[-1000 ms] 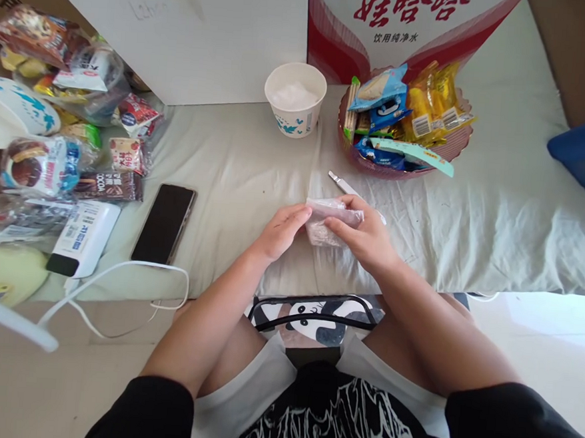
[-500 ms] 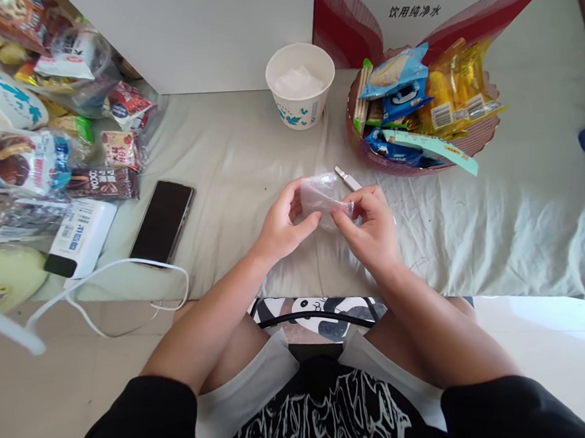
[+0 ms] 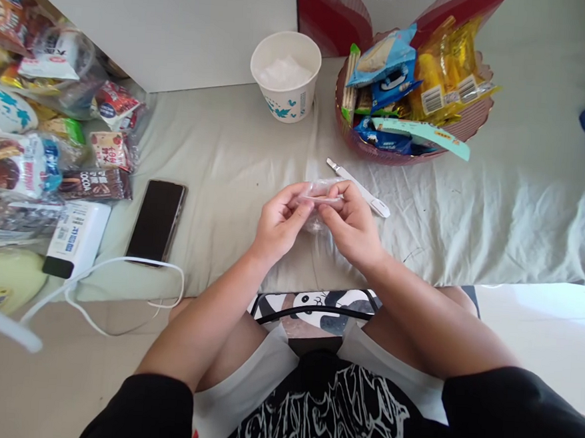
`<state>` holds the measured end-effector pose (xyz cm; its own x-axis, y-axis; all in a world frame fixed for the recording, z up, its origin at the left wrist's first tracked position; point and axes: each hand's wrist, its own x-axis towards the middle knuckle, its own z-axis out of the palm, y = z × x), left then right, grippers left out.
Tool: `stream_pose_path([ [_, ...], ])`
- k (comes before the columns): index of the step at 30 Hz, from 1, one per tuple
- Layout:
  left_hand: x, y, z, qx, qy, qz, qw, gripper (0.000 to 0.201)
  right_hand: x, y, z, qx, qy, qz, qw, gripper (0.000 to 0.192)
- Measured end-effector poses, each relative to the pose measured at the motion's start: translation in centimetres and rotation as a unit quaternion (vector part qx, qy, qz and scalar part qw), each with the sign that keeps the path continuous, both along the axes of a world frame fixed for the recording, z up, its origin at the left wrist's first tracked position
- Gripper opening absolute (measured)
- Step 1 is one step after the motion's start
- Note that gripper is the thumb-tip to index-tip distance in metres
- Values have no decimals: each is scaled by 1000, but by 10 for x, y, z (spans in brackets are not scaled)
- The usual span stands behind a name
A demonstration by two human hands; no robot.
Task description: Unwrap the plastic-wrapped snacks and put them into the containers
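Note:
Between my two hands is a thin, clear plastic bag (image 3: 319, 189), crumpled and folded along its edge. My left hand (image 3: 283, 222) pinches its left side between thumb and fingers. On the other side, my right hand (image 3: 353, 224) grips the bag with thumb and fingertips, close to the left hand. Just beyond the right hand lies a white-handled knife (image 3: 362, 190) with a slim metal tip, flat on the cloth. Farther back stands a paper cup (image 3: 289, 105) with blue leaf prints and something white and crumpled inside.
A pink bowl (image 3: 402, 156) of wrapped snacks stands at the back right, before a red and white box (image 3: 331, 15). Leftward lie a phone (image 3: 156, 223), a white power bank (image 3: 76, 240) with a cable (image 3: 134, 261), and several snack packets (image 3: 99, 182).
The bag has been drawn tighter and folded, and my hands have come closer together. More of the knife's handle shows now. The whole view has shifted slightly.

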<state>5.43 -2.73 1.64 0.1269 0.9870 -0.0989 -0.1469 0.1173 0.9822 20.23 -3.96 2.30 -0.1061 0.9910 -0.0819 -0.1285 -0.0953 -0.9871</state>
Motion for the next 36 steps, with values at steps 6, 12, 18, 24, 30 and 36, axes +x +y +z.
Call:
stream_pose_path([
  [6,-7,10,-13,30,72,19,997,49,16,4,-5,180,-236,-146,944,35],
  [12,-11,8,-14,77,153,-28,985,45,20,5,-2,270,-327,-64,903,11],
  [18,-14,7,-12,123,105,-92,983,62,16,4,5,129,-229,-67,963,25],
  [24,-21,9,-19,90,3,-183,979,86,20,13,0,1,-76,-90,993,46],
  [30,-19,13,-23,76,71,-108,989,69,19,14,-5,-35,-15,-53,998,42],
  [36,-19,12,-15,143,185,-57,971,35,20,7,0,-8,-53,-12,999,43],
])
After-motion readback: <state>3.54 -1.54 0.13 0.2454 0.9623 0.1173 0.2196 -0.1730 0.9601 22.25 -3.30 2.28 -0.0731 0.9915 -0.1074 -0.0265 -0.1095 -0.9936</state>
